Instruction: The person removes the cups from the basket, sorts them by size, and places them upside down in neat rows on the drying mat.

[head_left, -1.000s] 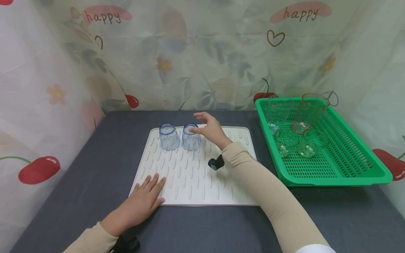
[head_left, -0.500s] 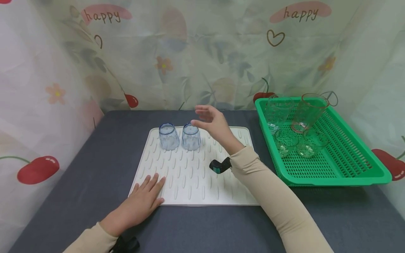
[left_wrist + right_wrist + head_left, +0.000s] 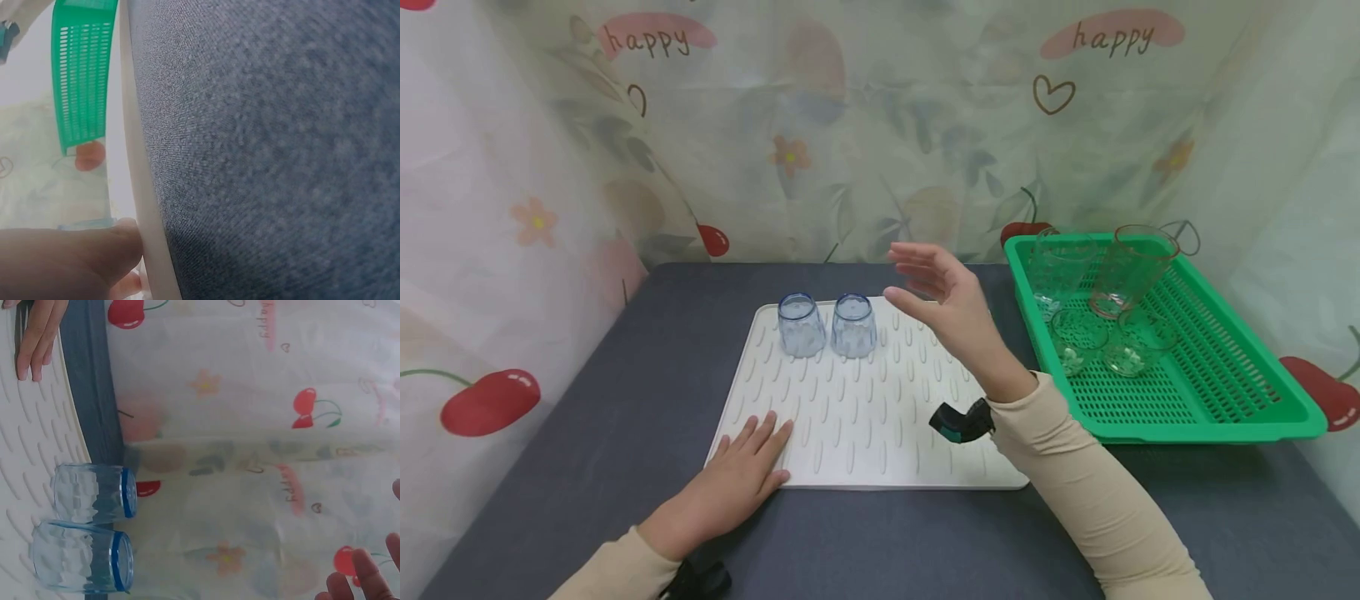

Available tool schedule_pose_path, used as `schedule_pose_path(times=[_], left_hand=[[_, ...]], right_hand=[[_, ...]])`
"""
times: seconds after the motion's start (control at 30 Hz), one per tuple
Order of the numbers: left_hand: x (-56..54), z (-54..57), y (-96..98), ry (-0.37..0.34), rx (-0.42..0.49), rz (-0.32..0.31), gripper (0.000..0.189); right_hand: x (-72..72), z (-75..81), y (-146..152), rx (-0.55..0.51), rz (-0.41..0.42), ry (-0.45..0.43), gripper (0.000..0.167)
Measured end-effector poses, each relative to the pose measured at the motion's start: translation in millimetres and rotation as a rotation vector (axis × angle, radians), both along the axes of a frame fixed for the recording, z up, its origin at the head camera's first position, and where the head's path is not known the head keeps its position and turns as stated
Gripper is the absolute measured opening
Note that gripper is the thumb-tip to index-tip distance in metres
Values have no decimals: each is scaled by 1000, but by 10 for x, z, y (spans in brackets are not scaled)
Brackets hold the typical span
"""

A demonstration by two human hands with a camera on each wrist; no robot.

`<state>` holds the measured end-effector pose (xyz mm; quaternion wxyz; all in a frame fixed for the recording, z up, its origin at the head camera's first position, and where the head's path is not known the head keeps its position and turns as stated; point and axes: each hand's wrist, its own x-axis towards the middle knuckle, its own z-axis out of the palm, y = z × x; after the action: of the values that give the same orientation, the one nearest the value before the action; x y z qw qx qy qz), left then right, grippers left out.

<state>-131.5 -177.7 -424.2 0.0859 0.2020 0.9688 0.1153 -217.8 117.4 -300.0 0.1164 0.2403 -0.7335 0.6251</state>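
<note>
Since the earlier frame the right hand point(image 3: 951, 312) has drawn up and rightward, away from the two blue glasses; those have not moved. It hangs above the far right part of the white mat point(image 3: 865, 425), fingers extended and thumb spread wide, holding nothing. Left hand point(image 3: 737, 479) lies flat on the mat's near left corner, fingers straight, grasping nothing, same spot as before. The left blue glass point(image 3: 801, 329) and right blue glass point(image 3: 853, 329) stand side by side on the mat's far left part, blue-edged ends up. Right of the mat, a green basket point(image 3: 1195, 431) bears several clear glasses point(image 3: 1078, 333), including a tall pink-tinted one point(image 3: 1131, 271). Dark cloth point(image 3: 617, 417) surrounds the mat.
</note>
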Motion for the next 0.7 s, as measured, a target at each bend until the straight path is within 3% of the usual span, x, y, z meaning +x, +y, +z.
schedule_pose_path(times=[0.2,0.43,0.7], left_hand=[[-6,-10,0,0,-1,3,58],[-8,-17,-3,1,4,3,58],[1,-8,3,9,7,3,58]], right_hand=[[170,88,284,-16,-45,58,47],[320,179,648,-32,-128,68,43],[369,257,1096,-39,-196,71,41]])
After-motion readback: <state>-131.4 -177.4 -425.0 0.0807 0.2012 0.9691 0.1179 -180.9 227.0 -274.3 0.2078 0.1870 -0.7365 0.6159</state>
